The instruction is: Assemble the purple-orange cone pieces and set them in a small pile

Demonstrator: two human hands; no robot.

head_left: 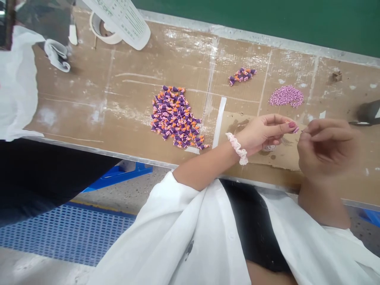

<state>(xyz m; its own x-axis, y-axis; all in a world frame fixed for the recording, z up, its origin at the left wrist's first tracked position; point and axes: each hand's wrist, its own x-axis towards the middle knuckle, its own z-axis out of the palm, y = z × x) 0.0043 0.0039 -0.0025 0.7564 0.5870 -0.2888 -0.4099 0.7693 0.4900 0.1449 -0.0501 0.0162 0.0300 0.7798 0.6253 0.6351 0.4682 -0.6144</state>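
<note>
My left hand (263, 133), with a pale scrunchie on its wrist, pinches a small figurine (295, 130) between thumb and fingertips. Purple, pink and a little orange show on it; the rest is hidden by the fingers. Just to its right, my right hand (329, 144) is closed in a pinch and slightly blurred. A tiny tip pokes out from its fingers towards the figurine, too small to name. Beyond the hands lies a heap of small pink pieces (285, 96). A short cluster of purple-and-orange figurines (242, 75) sits to the left of that heap.
A large group of similar figurines (177, 116) covers the table's middle. White tape (219, 122) edges a cardboard sheet (285, 158) under my hands. Back left are a tape roll (114, 38), a white printed container (127, 23) and white cloth (18, 87). A dark object (368, 113) stands far right.
</note>
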